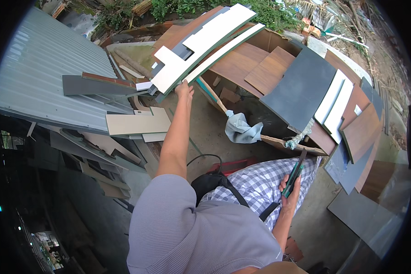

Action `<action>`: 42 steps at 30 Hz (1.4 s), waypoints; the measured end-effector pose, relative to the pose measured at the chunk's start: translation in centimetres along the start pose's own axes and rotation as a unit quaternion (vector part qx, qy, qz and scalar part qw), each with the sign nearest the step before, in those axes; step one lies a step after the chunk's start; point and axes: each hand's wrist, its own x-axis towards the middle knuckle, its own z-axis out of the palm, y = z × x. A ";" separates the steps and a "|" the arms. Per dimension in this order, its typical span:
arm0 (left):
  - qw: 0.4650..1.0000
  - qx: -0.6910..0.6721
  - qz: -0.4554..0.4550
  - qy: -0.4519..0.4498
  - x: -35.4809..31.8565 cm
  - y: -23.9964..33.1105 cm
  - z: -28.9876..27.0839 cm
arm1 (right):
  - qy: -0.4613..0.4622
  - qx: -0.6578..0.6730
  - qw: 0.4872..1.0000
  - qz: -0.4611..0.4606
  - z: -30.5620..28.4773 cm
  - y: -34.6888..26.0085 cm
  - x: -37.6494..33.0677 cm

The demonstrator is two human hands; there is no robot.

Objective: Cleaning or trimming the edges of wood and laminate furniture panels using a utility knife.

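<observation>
My left arm reaches forward. My left hand (184, 90) is closed at the near end of a long narrow white strip (223, 52), with its fingers partly hidden. Beside that strip lies a wider white board (214, 34) with a notched edge, on top of grey and brown panels. Close to my lap, my right hand (291, 188) is wrapped round a slim tool with a green-and-black handle (293, 179). Its flat dark blade points away from me. I cannot make out the tool's exact kind.
Ahead stands a worktop covered with brown wood-look panels (239, 61), a large dark grey sheet (296, 82) and white strips (337, 105). A grey-blue cloth (243, 128) hangs on its near edge. Cream offcuts (139, 122) lie at left, near corrugated metal sheeting (50, 68).
</observation>
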 end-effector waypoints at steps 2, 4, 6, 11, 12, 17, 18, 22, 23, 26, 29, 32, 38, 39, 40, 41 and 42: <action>1.000 -0.018 -0.007 -0.012 0.0 -0.1 -0.4 | 0.003 0.004 1.000 0.014 -0.1 0.0 0.0; 0.984 -0.132 -0.094 -0.079 -0.5 -0.2 -0.8 | -0.005 0.008 1.000 0.002 0.2 -0.1 0.1; 0.955 -0.216 -0.161 -0.121 -1.1 -0.2 -0.7 | -0.024 -0.015 1.000 0.004 0.6 -0.3 0.1; 0.915 -0.213 -0.136 -0.314 -5.2 0.9 -0.1 | -0.025 -0.013 1.000 -0.011 0.2 0.2 0.0; 0.922 -0.178 -0.081 -0.334 -6.8 1.5 0.6 | -0.017 -0.008 1.000 -0.010 0.0 0.3 0.1; 0.919 -0.139 0.240 -0.282 -13.7 6.4 3.8 | -0.025 -0.015 0.999 -0.027 -0.1 -0.1 -0.6; 0.907 -0.148 0.283 -0.274 -15.2 7.5 4.2 | -0.007 -0.003 0.999 -0.038 0.1 -0.1 -0.6; 0.869 -0.136 0.383 -0.281 -20.3 13.0 3.8 | -0.033 -0.009 0.999 -0.029 -0.2 -0.7 -0.4; 0.863 -0.120 0.396 -0.289 -21.6 14.2 3.4 | -0.033 -0.004 0.999 -0.030 -0.1 -1.0 -0.5; 0.828 -0.063 0.460 -0.314 -25.7 16.6 2.3 | -0.032 0.009 0.998 -0.048 -0.7 -1.1 -0.6; 0.807 -0.074 0.475 -0.344 -29.4 17.5 2.2 | -0.021 0.004 0.998 -0.067 -1.8 -1.3 -0.6; 0.803 -0.074 0.462 -0.370 -31.8 17.3 2.4 | -0.015 0.028 0.996 -0.080 -2.2 -1.5 -0.9; 0.784 -0.018 0.480 -0.393 -34.5 17.1 1.4 | -0.004 -0.042 0.994 -0.103 0.0 -3.7 -0.6; 0.763 -0.028 0.481 -0.430 -35.0 17.0 1.2 | 0.003 -0.095 0.988 -0.123 0.8 -4.5 -0.5; 0.738 -0.038 0.485 -0.468 -35.5 17.0 1.4 | -0.015 -0.094 0.988 -0.125 1.9 -5.8 -0.6; 0.730 -0.058 0.475 -0.488 -35.8 17.0 1.6 | 0.004 -0.197 0.967 -0.161 3.6 -7.3 -1.0; 0.723 -0.076 0.467 -0.504 -35.7 16.6 1.8 | 0.019 -0.294 0.935 -0.197 5.3 -8.6 -1.3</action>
